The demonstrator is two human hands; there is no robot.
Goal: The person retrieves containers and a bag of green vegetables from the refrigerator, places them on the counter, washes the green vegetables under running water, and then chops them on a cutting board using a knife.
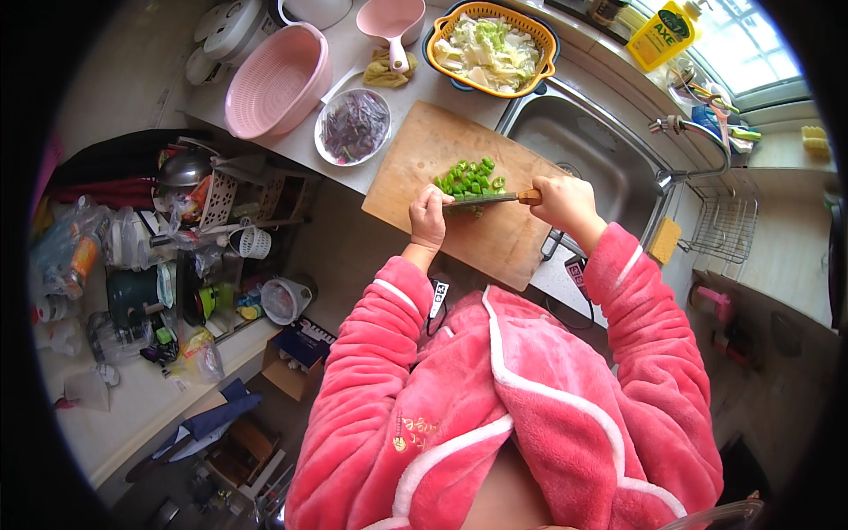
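My right hand [563, 202] grips the wooden handle of a kitchen knife [487, 199], whose blade points left across a wooden cutting board [404, 159]. At the far end of the blade, the curled fingers of my left hand [428, 215] pinch the tip. Chopped green pepper [469, 175] lies in a loose pile just beyond the blade, and a few pieces show on the near side of it. The blade's cutting edge is hard to make out from above. The board lies on the counter, its right corner reaching over the sink rim.
A metal sink [589, 146] with a faucet [695, 165] adjoins the board. Behind stands an orange basket [551, 63] of cut cabbage. To the left are a plastic-covered bowl [321, 142], a pink strainer basket [265, 86] and a pink scoop [391, 20]. A sponge [664, 240] sits right.
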